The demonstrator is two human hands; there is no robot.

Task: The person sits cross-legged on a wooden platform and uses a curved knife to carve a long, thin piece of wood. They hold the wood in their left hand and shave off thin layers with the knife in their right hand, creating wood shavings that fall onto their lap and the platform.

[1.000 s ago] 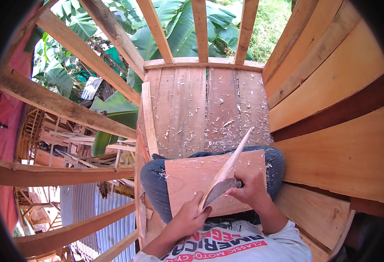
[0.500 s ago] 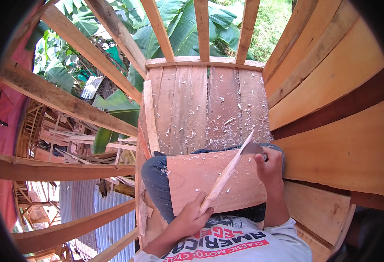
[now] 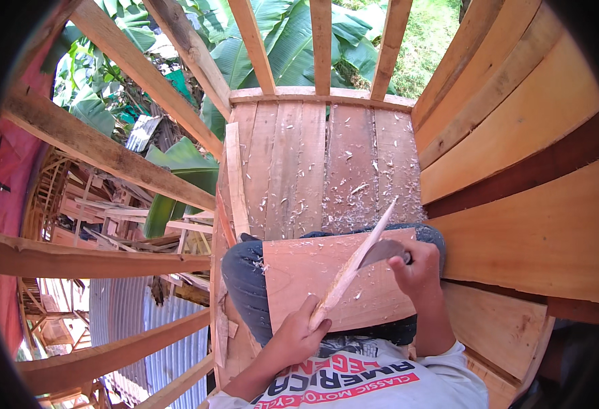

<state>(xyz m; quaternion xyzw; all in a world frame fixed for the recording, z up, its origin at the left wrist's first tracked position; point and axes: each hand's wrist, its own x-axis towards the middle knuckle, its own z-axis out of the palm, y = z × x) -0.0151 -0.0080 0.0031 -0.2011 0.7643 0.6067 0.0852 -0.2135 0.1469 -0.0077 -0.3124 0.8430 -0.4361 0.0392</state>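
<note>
My left hand (image 3: 298,335) grips the thick lower end of a pale wooden stick (image 3: 342,285). The stick slants up and away to a sharp point at the far right. My right hand (image 3: 418,271) is closed round the handle of a knife (image 3: 382,251), its wide dark blade resting against the stick's right side around mid-length. Most of the handle is hidden in the fist. Beneath both lies a flat wooden board (image 3: 286,266) across my lap, with a few shavings on it.
Shavings litter the plank floor (image 3: 299,163) ahead. Wooden slats (image 3: 95,264) form an open railing at left and front, with banana leaves (image 3: 279,61) beyond. Wide planks (image 3: 531,225) wall the right side. A narrow wood strip (image 3: 236,177) leans at the floor's left edge.
The knife has slid down along the stick toward me, from near the tip to about its middle. My right hand has come lower with it; my left hand stays nearly still.
</note>
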